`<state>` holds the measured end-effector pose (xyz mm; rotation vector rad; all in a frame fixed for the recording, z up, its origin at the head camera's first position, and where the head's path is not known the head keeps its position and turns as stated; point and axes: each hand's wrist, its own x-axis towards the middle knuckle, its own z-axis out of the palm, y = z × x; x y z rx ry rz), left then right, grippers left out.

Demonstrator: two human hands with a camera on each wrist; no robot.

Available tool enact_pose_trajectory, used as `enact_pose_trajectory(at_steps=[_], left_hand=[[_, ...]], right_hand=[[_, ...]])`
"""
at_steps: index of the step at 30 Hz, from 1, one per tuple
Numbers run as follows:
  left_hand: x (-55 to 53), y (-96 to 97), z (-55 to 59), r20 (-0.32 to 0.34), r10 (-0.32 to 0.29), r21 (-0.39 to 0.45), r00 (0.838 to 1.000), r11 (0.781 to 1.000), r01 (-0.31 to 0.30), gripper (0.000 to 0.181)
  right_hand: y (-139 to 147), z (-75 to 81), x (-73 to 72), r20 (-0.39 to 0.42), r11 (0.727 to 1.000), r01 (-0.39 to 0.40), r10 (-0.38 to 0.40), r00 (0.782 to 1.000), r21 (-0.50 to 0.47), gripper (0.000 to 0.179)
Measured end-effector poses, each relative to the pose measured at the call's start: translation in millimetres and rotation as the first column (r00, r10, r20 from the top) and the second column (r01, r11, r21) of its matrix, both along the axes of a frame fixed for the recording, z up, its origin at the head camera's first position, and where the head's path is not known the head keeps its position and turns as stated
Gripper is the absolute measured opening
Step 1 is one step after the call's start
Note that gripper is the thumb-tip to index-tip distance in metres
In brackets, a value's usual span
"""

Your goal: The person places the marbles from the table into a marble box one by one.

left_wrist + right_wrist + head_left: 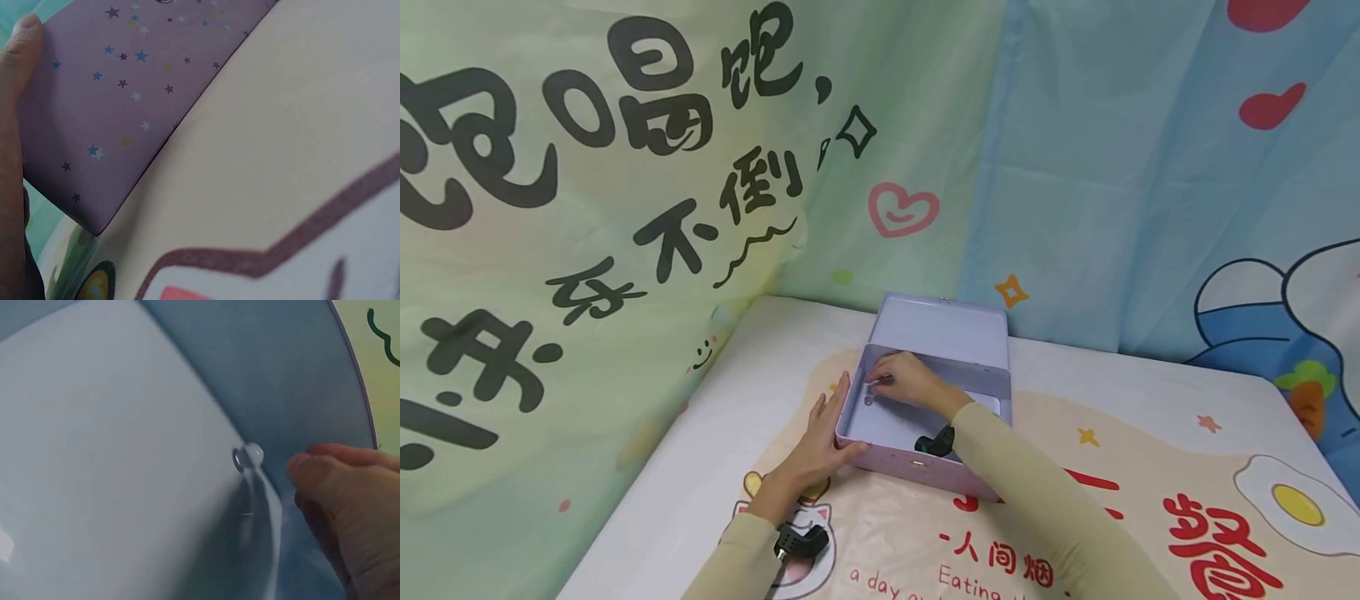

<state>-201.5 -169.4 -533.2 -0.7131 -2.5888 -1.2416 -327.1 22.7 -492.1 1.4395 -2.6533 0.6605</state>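
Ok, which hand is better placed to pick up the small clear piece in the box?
Likely the right hand: it is inside the box, its fingertips close to the small clear piece. The left hand rests against the box's outside.

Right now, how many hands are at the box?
2: the left hand rests against the left front corner of the box, and the right hand is inside it, near a small clear thing. No others show.
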Motion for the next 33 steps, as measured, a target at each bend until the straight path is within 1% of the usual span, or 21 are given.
enact_pose_trajectory(at_steps=[8, 14, 16, 20, 26, 33], left_hand=[[-1.1, 0.4, -2.1, 0.011, -0.011, 0.011, 1.000, 1.000, 0.011, 0.111], [-0.7, 0.5, -1.0, 0.029, 0.001, 0.011, 1.000, 1.000, -0.001, 0.109], [-0.6, 0.5, -0.5, 0.035, 0.005, -0.003, 0.999, 1.000, -0.005, 0.109], [-0.6, 0.7, -0.1, 0.046, 0.006, -0.002, 0.999, 1.000, -0.006, 0.109], [0.3, 0.8, 0.9, 0.052, 0.012, 0.012, 0.999, 1.000, -0.013, 0.109], [0.5, 0.2, 2.7, 0.036, -0.002, 0.014, 0.999, 1.000, 0.001, 0.111]], right_hand=[[1, 13.7, 7.4, 0.033, 1.000, 0.007, -0.007, 0.999, 0.014, 0.014], [5, 22.2, 10.1, 0.051, 1.000, -0.002, 0.002, 0.999, 0.003, 0.015], [7, 26.1, 10.7, 0.067, 1.000, 0.001, -0.001, 0.998, 0.000, 0.015], [10, 36.1, 11.6, 0.093, 1.000, 0.014, -0.013, 0.996, -0.009, 0.017], [13, 51.7, 12.8, 0.074, 1.000, 0.006, -0.004, 0.997, -0.022, 0.017], [17, 62.4, 20.4, 0.078, 1.000, -0.009, 0.009, 0.997, 0.001, 0.019]])
